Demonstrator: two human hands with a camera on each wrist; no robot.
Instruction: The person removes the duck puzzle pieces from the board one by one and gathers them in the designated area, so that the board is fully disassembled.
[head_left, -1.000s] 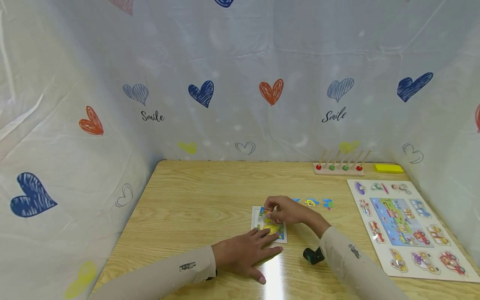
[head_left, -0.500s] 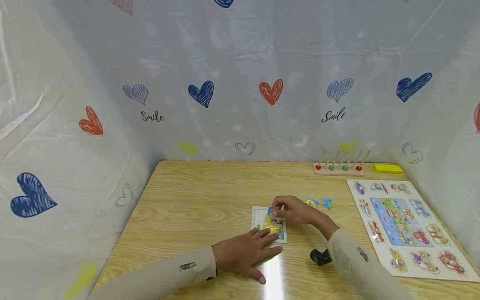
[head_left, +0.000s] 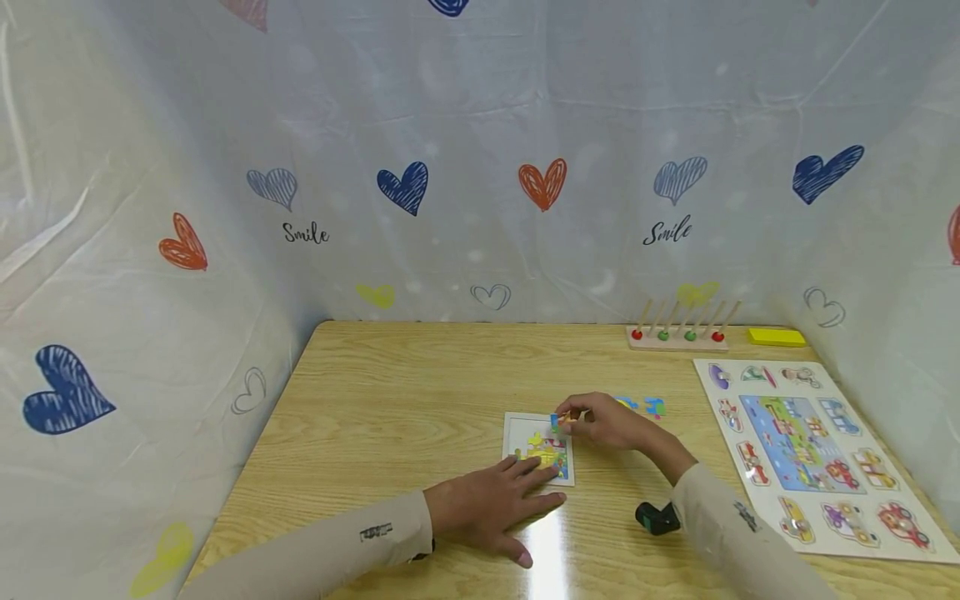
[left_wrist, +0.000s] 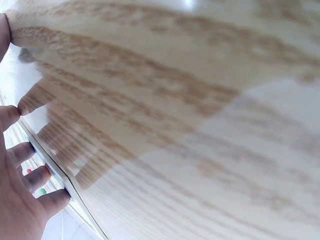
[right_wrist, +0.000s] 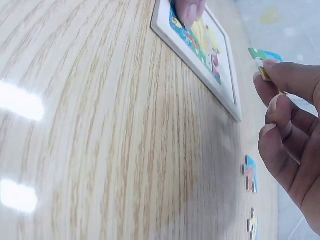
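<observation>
A small white-framed jigsaw tray [head_left: 519,429] lies on the table, its lower part filled with yellow and multicoloured pieces. Spread fingers of my left hand [head_left: 496,510] rest over the tray's near edge and filled part, covering some of it. My right hand [head_left: 606,422] pinches a blue, green and orange jigsaw piece [head_left: 557,422] between thumb and fingers at the tray's far right corner. In the right wrist view the pinched piece [right_wrist: 258,54] is held up off the table, and the tray [right_wrist: 227,102] shows its bare far part.
Loose jigsaw pieces [head_left: 655,407] lie right of the tray, behind my right wrist. A large vehicle picture board [head_left: 738,492] covers the table's right side. At the back stand a peg rack [head_left: 678,341] with red and green beads and a yellow block [head_left: 777,337].
With the jigsaw piece still pinched, my right hand has moved right, from over the tray's upper left to its far right corner. The left hand has stayed in place.
</observation>
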